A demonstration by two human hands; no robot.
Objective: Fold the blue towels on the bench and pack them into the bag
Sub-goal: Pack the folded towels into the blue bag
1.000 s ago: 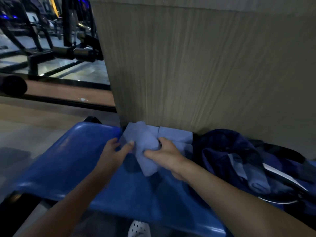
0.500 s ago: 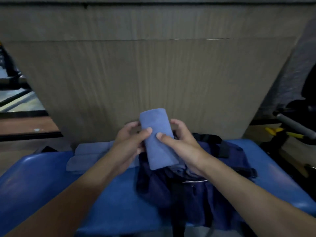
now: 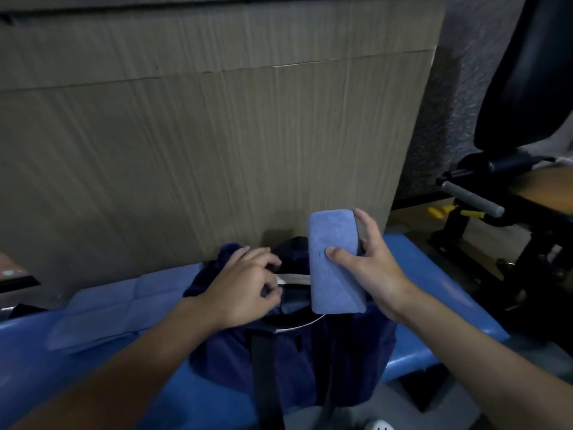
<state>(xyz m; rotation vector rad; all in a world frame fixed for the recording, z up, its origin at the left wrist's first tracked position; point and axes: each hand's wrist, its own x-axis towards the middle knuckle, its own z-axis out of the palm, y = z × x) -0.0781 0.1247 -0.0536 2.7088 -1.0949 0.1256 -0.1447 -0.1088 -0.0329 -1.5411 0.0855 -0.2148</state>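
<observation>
The folded blue towel is over the navy bag, right hand gripping its 3 o'clock side, left hand at 9 o'clock pinching the bag's rim

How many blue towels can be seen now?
2: a folded towel in the right hand above the bag; a flat towel on the bench, left of it. More may hide inside.
</observation>
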